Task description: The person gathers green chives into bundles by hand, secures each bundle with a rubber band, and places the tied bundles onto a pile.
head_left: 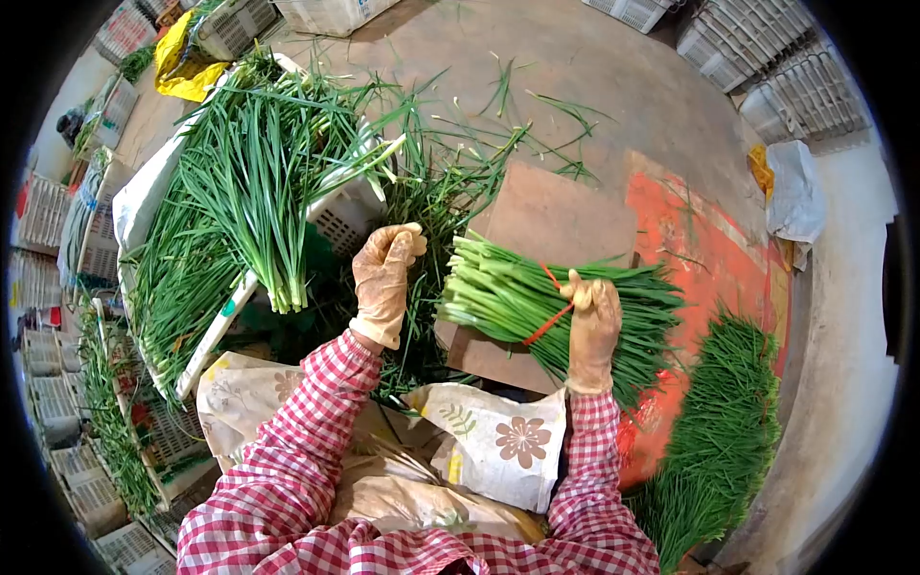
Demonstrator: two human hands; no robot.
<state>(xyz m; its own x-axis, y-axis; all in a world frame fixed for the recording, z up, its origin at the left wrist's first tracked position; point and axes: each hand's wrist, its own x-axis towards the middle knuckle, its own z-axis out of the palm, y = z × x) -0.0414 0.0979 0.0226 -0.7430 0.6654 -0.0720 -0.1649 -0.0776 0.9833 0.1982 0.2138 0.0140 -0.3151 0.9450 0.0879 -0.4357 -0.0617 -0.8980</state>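
A thick bundle of garlic chives point(498, 292) lies on a brown board, its pale stem ends to the left. A red band point(548, 324) runs around it. Over the bundle, my gloved right hand point(592, 331) is closed at the band, which comes up to its fingers. My gloved left hand point(385, 278) is raised to the left of the bundle, apart from it, fingers curled together; whatever they may hold is hidden. Left of that hand, loose chives point(254, 182) heap over a white crate point(340, 216).
The brown board point(565, 206) rests before me, with an orange-red sheet point(671, 240) beside it. More chives point(724, 422) are laid at right. Scattered leaves point(503, 86) litter the floor. Stacked crates point(752, 43) stand at far right; others point(57, 364) line the left.
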